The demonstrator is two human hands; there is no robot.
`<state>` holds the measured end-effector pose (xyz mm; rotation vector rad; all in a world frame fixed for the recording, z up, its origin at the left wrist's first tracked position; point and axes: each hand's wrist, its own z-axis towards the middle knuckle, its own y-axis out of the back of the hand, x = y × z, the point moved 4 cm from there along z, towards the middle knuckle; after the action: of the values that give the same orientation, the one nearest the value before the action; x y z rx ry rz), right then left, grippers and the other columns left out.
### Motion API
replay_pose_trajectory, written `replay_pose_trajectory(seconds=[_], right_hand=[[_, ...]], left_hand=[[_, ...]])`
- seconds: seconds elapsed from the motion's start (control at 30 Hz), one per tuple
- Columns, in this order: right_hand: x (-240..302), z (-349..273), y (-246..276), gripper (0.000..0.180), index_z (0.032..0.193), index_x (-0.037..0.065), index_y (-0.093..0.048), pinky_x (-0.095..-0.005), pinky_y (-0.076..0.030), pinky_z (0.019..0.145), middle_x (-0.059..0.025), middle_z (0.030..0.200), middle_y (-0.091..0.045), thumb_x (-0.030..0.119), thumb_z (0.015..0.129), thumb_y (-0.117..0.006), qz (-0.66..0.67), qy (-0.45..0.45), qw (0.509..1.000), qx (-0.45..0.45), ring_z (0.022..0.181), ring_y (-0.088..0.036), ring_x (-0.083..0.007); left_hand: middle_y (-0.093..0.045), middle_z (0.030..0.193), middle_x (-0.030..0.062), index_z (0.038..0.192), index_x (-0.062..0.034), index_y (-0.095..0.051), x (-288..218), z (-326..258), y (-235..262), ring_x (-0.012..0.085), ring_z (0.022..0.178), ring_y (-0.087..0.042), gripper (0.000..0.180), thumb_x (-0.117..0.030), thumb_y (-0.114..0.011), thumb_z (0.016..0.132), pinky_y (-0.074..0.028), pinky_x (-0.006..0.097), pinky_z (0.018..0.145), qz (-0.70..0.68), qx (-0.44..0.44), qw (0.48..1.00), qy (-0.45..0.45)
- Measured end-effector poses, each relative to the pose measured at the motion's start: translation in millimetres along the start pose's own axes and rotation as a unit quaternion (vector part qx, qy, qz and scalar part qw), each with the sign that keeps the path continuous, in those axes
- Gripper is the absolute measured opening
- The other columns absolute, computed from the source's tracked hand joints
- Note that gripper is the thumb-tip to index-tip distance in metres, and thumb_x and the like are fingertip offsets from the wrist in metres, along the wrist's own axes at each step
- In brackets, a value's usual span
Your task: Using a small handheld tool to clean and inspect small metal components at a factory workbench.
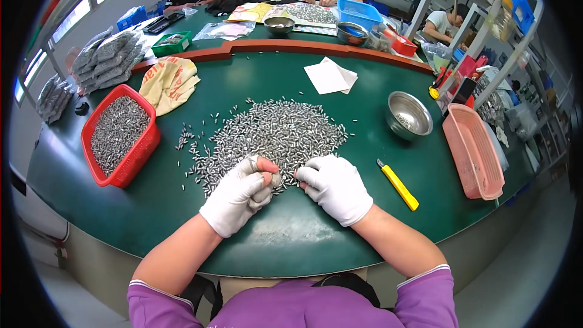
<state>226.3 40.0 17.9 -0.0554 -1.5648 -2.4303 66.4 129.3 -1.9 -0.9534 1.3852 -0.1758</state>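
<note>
**Gloved hands at the near edge of a heap of small metal pins**

The heap of small metal pins (273, 133) lies mid-table on the green table (182, 206): short, silvery cylinders, dense at the centre, thinning to strays toward 9 o'clock. The left hand (240, 194), white-gloved with bare fingertips, pinches a few pins between thumb and fingers at the heap's 6 o'clock edge. The right hand (334, 188), also gloved, is curled loosely, fingertips touching the heap beside it; whether it grips anything I cannot tell.

Bare green surface lies between hands and the table's near rim. At 9 o'clock stands a red basket (133, 158) of pins; at 3 o'clock a yellow utility knife (398, 184), a steel bowl (409, 115) and a pink tray (473, 152).
</note>
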Motion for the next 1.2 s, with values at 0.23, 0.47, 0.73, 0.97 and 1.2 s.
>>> replay_pose_trajectory(seconds=[0.23, 0.47, 0.73, 0.97, 1.2], right_hand=[[-1, 1, 2, 0.013, 0.088, 0.014, -0.066, -0.0382, -0.05, 0.067, -0.0025, 0.082, -0.063, 0.016, 0.076, -0.071, 0.02, -0.02, 1.0, -0.005, 0.078, -0.062, -0.0247], [-4, 1, -2, 0.013, 0.086, 0.014, -0.066, -0.0381, -0.05, 0.066, -0.0022, 0.081, -0.062, 0.016, 0.075, -0.072, 0.022, -0.016, 1.0, 0.008, 0.076, -0.061, -0.0246], [-1, 2, 13, 0.011, 0.084, 0.012, -0.06, -0.0389, -0.048, 0.068, -0.0057, 0.08, -0.059, 0.012, 0.076, -0.068, 0.098, -0.04, 0.99, -0.093, 0.076, -0.06, -0.0271], [3, 3, 19, 0.014, 0.085, 0.008, -0.06, -0.0396, -0.049, 0.068, -0.009, 0.08, -0.061, 0.005, 0.074, -0.069, 0.14, -0.061, 0.984, -0.089, 0.076, -0.06, -0.0301], [-1, 1, 17, 0.014, 0.09, 0.006, -0.064, -0.0384, -0.05, 0.072, -0.0109, 0.084, -0.064, 0.002, 0.077, -0.068, 0.177, -0.071, 0.974, -0.125, 0.079, -0.063, -0.0306]], left_hand=[[-0.061, 0.091, 0.0055, 0.106, -0.0092, -0.055, 4, 0, -2, 0.0044, 0.058, -0.037, 0.02, -0.014, -0.066, 0.091, -0.032, 0.019, 0.053, -0.016, 0.015, 1.0, 0.001], [-0.061, 0.091, 0.0055, 0.103, -0.0098, -0.057, 6, -2, -7, 0.0049, 0.057, -0.037, 0.013, -0.01, -0.064, 0.092, -0.032, 0.019, 0.053, -0.047, 0.037, 0.998, 0.019], [-0.06, 0.09, 0.005, 0.104, -0.0129, -0.057, 10, -4, -12, 0.0051, 0.056, -0.035, 0.013, -0.013, -0.064, 0.093, -0.03, 0.02, 0.054, -0.063, 0.06, 0.995, 0.049], [-0.053, 0.082, 0.0032, 0.104, -0.0136, -0.059, 10, -4, -12, 0.0054, 0.051, -0.031, 0.012, -0.017, -0.064, 0.093, -0.027, 0.021, 0.051, -0.047, 0.047, 0.997, 0.049], [-0.053, 0.081, 0.0027, 0.112, -0.0136, -0.059, 13, -4, -12, 0.0053, 0.051, -0.03, 0.02, -0.018, -0.064, 0.094, -0.027, 0.021, 0.05, -0.042, 0.048, 0.997, 0.053]])
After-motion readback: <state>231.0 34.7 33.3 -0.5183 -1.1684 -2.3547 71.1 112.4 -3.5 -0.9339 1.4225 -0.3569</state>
